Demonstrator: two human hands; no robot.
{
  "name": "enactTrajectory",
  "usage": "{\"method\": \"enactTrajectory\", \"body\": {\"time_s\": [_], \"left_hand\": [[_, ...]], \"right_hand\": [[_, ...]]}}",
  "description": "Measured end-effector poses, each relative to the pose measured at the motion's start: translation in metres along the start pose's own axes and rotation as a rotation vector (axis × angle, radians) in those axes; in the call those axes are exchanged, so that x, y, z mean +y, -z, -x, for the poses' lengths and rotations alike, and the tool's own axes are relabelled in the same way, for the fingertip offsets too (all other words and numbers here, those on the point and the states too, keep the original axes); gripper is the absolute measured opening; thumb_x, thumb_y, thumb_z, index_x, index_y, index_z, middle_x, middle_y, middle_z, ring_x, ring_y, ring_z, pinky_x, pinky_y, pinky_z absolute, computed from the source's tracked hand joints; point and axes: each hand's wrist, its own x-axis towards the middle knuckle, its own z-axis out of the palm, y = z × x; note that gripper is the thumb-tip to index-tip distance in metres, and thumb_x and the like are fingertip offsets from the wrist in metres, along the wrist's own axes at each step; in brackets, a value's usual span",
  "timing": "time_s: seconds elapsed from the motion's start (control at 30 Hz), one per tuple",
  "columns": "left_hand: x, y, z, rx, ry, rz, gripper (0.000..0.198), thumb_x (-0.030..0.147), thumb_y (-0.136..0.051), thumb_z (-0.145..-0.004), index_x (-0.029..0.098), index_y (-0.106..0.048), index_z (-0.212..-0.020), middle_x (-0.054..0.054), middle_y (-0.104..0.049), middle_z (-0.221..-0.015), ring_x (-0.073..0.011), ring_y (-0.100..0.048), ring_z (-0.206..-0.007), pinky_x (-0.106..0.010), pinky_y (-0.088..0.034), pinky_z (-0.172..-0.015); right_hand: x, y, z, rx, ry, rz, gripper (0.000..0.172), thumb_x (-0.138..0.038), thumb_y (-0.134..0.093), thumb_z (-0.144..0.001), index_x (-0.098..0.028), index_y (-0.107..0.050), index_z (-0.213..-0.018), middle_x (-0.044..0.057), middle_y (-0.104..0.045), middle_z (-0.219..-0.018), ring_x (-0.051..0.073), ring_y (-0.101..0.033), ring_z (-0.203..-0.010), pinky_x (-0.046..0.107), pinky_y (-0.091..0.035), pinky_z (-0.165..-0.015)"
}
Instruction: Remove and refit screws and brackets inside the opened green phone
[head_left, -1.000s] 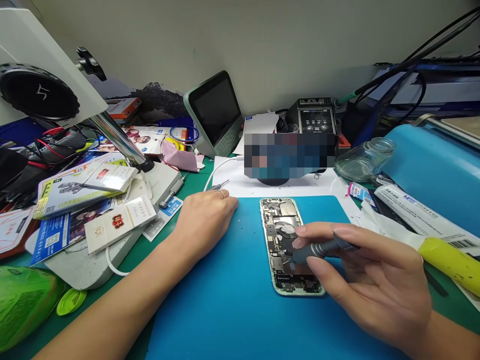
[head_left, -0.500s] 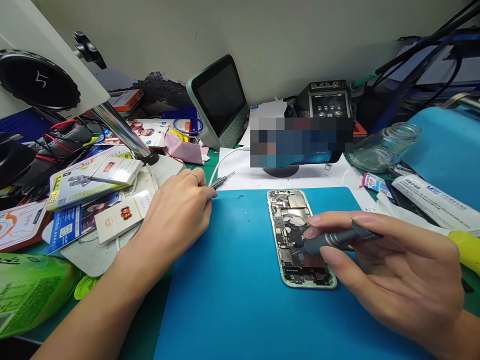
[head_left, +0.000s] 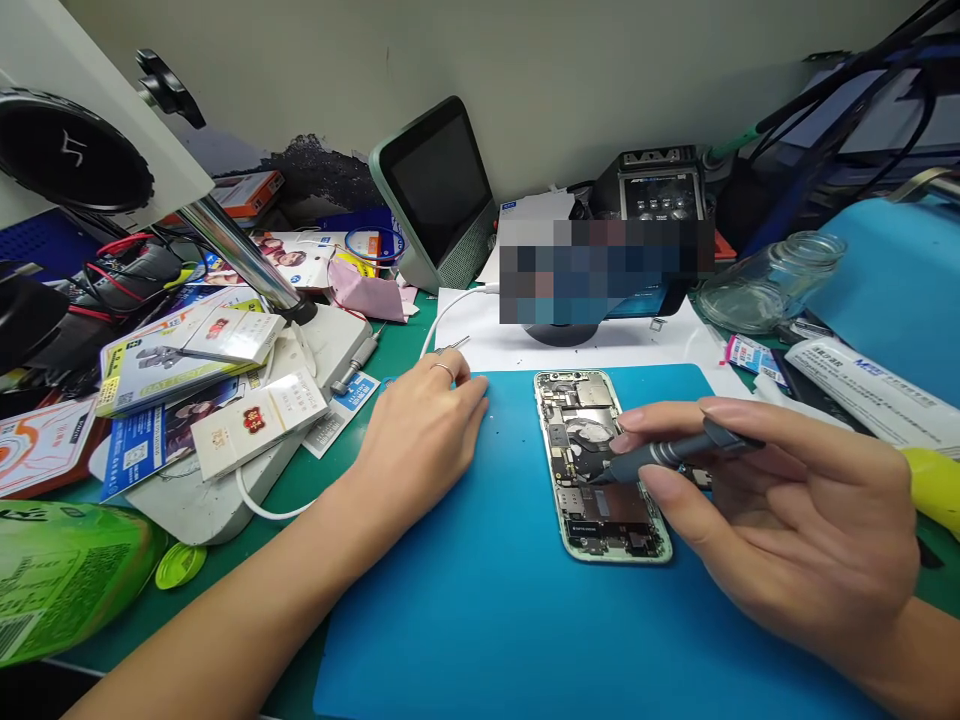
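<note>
Your left hand [head_left: 424,430] has slid back onto the blue mat [head_left: 465,620]; your right hand [head_left: 780,520] stays at the open phone [head_left: 600,520].
Left fingers lie loosely bent, gripping nothing, at the mat's top-left edge, just beside a spare driver [head_left: 450,346]. Right fingers are clamped round the grey screwdriver [head_left: 667,455], its tip inside the phone, which lies flat near the mat's far edge. Bare mat lies open between your hands and toward you; clutter crowds the counter [head_left: 319,478] on the left.

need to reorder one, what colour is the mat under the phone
The mat is blue, head view.
</note>
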Motion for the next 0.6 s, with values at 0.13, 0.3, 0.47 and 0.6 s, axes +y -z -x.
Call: {"method": "enactTrajectory", "body": {"time_s": [0.13,0.3,0.47,0.6], "left_hand": [[0.003,-0.006,-0.006,0.003,0.008,0.014,0.027,0.023,-0.052,-0.102,0.019,-0.079,-0.103,-0.011,-0.072,-0.113,-0.027,-0.066,-0.09,-0.038,-0.054,-0.069],[0.002,-0.009,-0.006,0.018,-0.044,0.091,0.028,0.017,-0.051,-0.102,0.019,-0.079,-0.104,-0.008,-0.074,-0.109,-0.0266,-0.068,-0.094,-0.039,-0.057,-0.078],[0.004,-0.013,-0.002,0.031,-0.122,0.167,0.027,0.015,-0.053,-0.1,0.021,-0.079,-0.106,-0.006,-0.075,-0.11,-0.0243,-0.069,-0.095,-0.038,-0.058,-0.08],[0.005,-0.014,0.0,0.051,-0.147,0.207,0.027,0.015,-0.053,-0.101,0.022,-0.078,-0.108,-0.006,-0.075,-0.111,-0.0228,-0.069,-0.096,-0.037,-0.058,-0.082]], "right_hand": [[0.0,-0.001,-0.001,0.004,-0.027,-0.007,0.064,0.001,-0.066,-0.086,-0.034,-0.058,-0.139,0.002,-0.073,-0.112,0.019,-0.075,-0.097,0.035,-0.071,-0.078],[0.005,-0.001,0.005,-0.001,0.0,-0.016,0.068,0.003,-0.066,-0.085,-0.033,-0.054,-0.143,0.004,-0.071,-0.118,0.019,-0.074,-0.104,0.037,-0.071,-0.084],[0.006,-0.001,0.006,-0.003,-0.007,-0.008,0.07,0.002,-0.067,-0.085,-0.033,-0.052,-0.143,0.004,-0.07,-0.12,0.02,-0.073,-0.107,0.035,-0.071,-0.082],[0.006,-0.001,0.005,-0.013,0.002,0.005,0.069,0.002,-0.068,-0.086,-0.033,-0.051,-0.144,0.004,-0.07,-0.12,0.019,-0.073,-0.108,0.034,-0.071,-0.082]]}}
